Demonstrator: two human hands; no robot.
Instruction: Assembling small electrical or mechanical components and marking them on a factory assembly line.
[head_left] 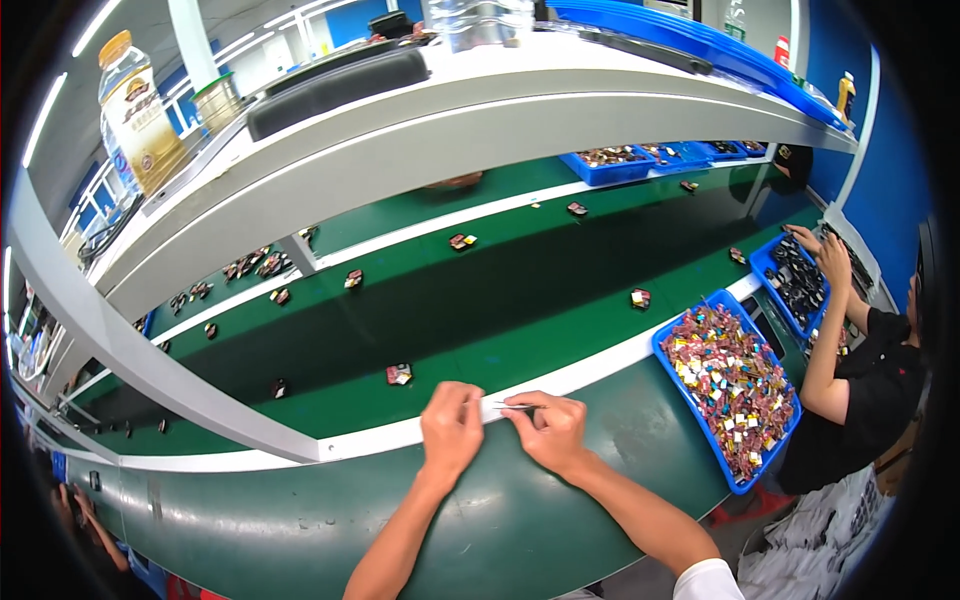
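My left hand [452,428] is closed above the white rail at the front of the conveyor. Whatever its fingers pinch is hidden. Close to its right, my right hand [552,432] grips a slim dark tool [522,406] that looks like tweezers, with a thin pale end pointing toward the left hand. Both forearms reach over the green worktop [300,520]. Beyond my left hand, a small part with a red and white patch [399,374] lies on the green conveyor belt [470,310].
Right of my hands stands a blue tray [739,488] heaped with small coloured parts. A co-worker in black [850,400] reaches over another blue tray [812,322] of black parts. Several small parts lie along the belt. A white shelf [430,140] crosses overhead; its post [190,375] stands left.
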